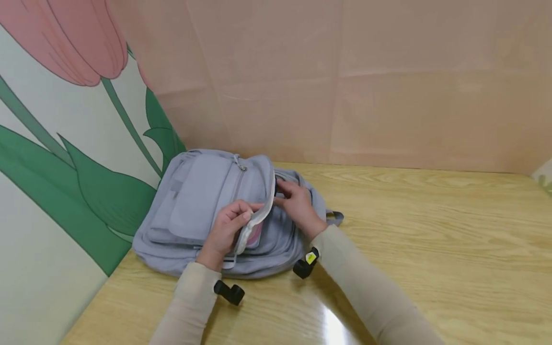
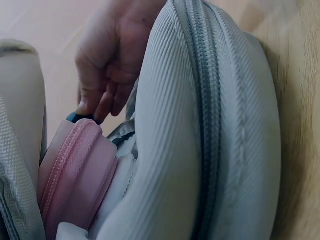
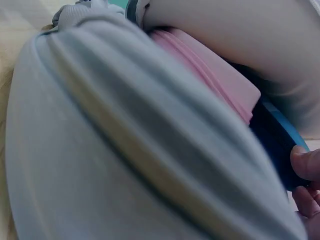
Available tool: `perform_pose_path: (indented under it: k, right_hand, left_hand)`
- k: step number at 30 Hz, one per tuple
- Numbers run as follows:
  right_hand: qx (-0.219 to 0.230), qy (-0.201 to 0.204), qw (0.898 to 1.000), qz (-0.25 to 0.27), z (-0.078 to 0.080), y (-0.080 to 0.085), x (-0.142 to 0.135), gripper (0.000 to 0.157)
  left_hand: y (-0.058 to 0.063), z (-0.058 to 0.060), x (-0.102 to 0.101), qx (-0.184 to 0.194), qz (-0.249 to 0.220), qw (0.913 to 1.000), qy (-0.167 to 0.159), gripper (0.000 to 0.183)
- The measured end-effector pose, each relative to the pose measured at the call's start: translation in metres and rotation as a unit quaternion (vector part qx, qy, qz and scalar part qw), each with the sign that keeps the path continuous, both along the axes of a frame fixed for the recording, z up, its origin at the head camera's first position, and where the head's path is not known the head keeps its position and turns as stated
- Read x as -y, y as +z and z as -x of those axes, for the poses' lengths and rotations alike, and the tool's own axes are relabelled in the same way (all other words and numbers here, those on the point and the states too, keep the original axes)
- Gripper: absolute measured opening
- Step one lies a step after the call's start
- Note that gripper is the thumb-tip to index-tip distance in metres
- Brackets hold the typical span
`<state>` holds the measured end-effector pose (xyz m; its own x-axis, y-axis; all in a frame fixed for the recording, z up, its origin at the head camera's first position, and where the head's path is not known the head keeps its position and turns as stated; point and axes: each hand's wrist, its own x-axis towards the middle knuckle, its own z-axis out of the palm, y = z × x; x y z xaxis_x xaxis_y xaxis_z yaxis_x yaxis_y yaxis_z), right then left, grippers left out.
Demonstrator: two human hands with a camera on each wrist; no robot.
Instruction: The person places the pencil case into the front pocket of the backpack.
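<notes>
A grey-blue backpack [image 1: 198, 191] lies on the table with one compartment unzipped. My left hand [image 1: 228, 225] pinches the pale edge [image 1: 258, 218] of the raised flap, thumb against fingers. At the far end of the opening, my right hand [image 1: 297, 206] reaches in. Its thumb and fingers pinch the corner of a flat dark-blue item [image 3: 280, 145] with a lighter blue edge. Most of that item is hidden in the bag, so I cannot tell its kind. Beside it inside sits a pink zippered case [image 2: 75, 175].
The backpack stands on a wood-grain table [image 1: 431, 249], near a wall with a tulip picture [image 1: 112, 191] on the left. A pinkish-brown backdrop [image 1: 345, 86] rises behind. A dark strap loop [image 1: 335, 218] sticks out at the bag's right.
</notes>
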<state>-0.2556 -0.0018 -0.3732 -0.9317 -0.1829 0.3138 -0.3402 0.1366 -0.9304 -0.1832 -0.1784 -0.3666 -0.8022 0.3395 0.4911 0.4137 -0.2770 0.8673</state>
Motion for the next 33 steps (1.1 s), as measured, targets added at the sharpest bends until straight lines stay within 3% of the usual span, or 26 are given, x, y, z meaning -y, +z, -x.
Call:
perform_pose_path:
  k: [4,8,14,17,21,26,28,30,32,33]
  right_hand:
    - [-0.049,-0.002,0.999,-0.007,0.001,-0.003,0.006,0.043]
    - [-0.058,-0.016,0.998,-0.012,0.000,-0.004,0.009,0.041]
    - [0.006,0.021,1.000,0.021,-0.002,-0.001,0.012,0.051]
    - [0.039,0.011,0.999,0.011,-0.002,0.000,0.010,0.052]
    - [0.072,-0.026,0.997,0.003,-0.003,0.002,-0.004,0.049]
    - [0.118,-0.060,0.989,0.070,-0.005,0.007,-0.030,0.045]
    - [0.129,-0.069,0.984,0.105,-0.009,0.012,-0.042,0.043]
    - [0.124,-0.078,0.981,0.128,-0.014,0.017,-0.054,0.042]
    - [0.117,-0.084,0.979,0.143,-0.019,0.022,-0.065,0.041]
    - [0.116,-0.085,0.979,0.147,-0.021,0.023,-0.070,0.041]
  left_hand:
    - [-0.003,0.002,-0.002,-0.003,-0.003,0.9998,-0.020,0.016]
    - [-0.005,0.004,-0.003,0.000,-0.017,0.9994,-0.030,0.017]
    - [-0.008,0.001,0.003,0.003,-0.079,0.9969,0.005,0.021]
    - [-0.007,0.001,0.002,0.007,-0.091,0.9958,0.004,0.021]
    - [-0.004,0.003,-0.004,0.010,-0.058,0.9982,0.007,0.018]
    - [-0.001,-0.001,-0.016,-0.006,0.042,0.9970,0.065,0.013]
    - [-0.001,-0.004,-0.022,-0.036,0.117,0.9873,0.101,0.012]
    - [0.000,-0.007,-0.028,-0.079,0.202,0.9659,0.142,0.012]
    - [0.001,-0.010,-0.034,-0.131,0.290,0.9307,0.180,0.013]
    - [0.002,-0.011,-0.037,-0.162,0.329,0.9091,0.197,0.012]
